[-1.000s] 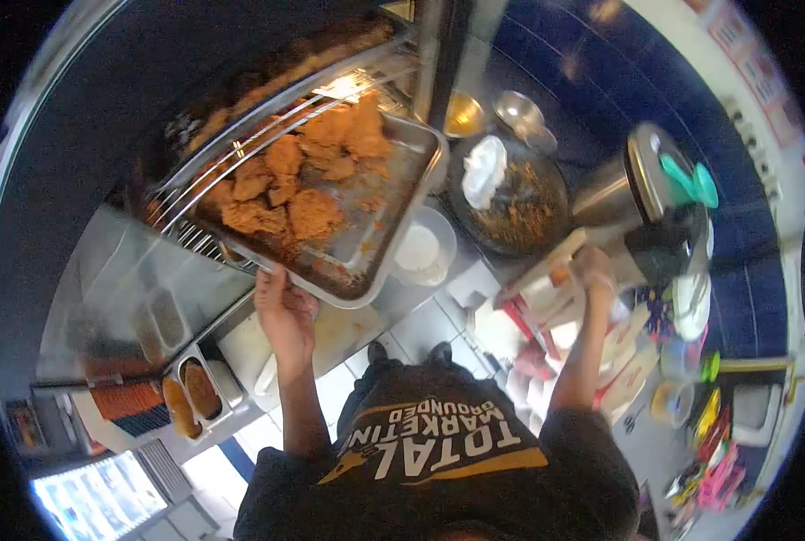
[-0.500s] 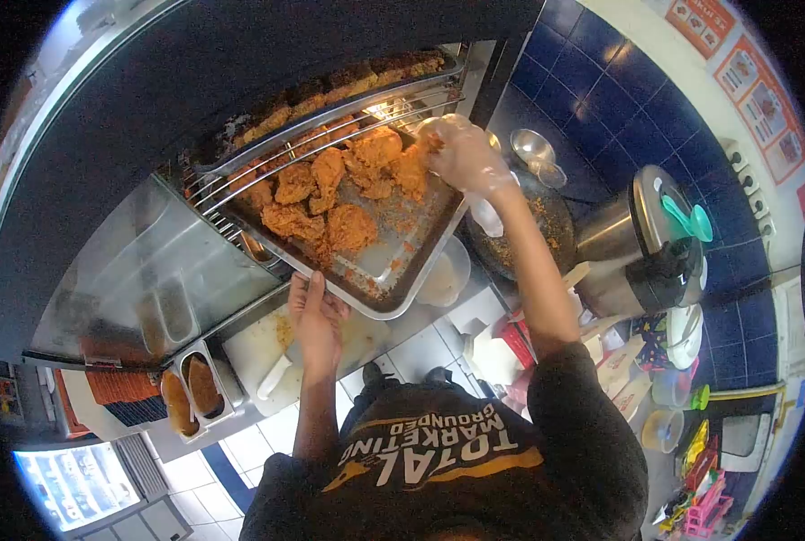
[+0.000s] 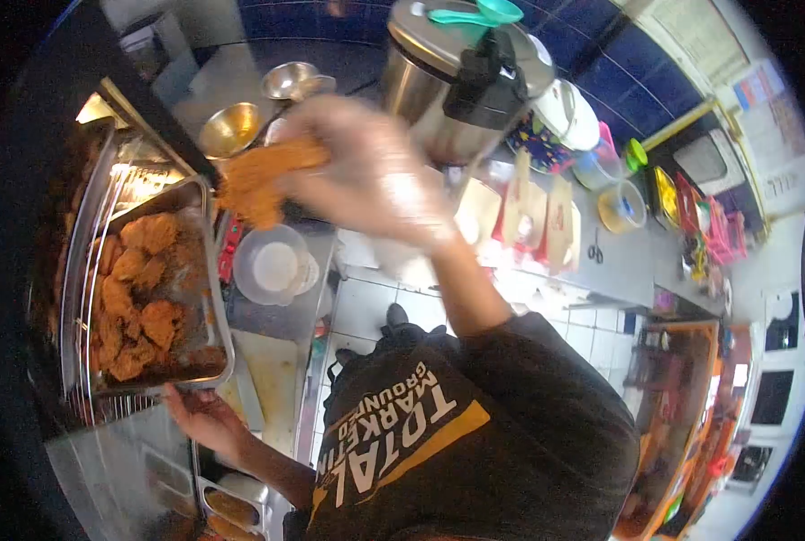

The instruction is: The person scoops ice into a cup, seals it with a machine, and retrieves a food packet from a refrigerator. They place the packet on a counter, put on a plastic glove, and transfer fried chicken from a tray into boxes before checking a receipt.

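Right hand (image 3: pixel 366 176) in a clear glove was pinching a craggy, golden-orange fried chicken piece (image 3: pixel 258 180), while the left hand (image 3: pixel 206 417) gripped the metal tray (image 3: pixel 213 270) edge.

Right hand (image 3: pixel 366 176) raised high in front of the head camera, blurred, covered in a thin clear glove. Fingers (image 3: pixel 308 180) point toward frame left, curled and pinched shut on something they carry. Wrist roughly level, forearm bare, running down and right to the elbow, then into a dark short sleeve at the shoulder. Left hand (image 3: pixel 206 417) low at lower left, bare, palm up, fingers closed around an edge it grips from below. Left forearm bare, runs right and down toward the torso. Hands well apart, right far above left.
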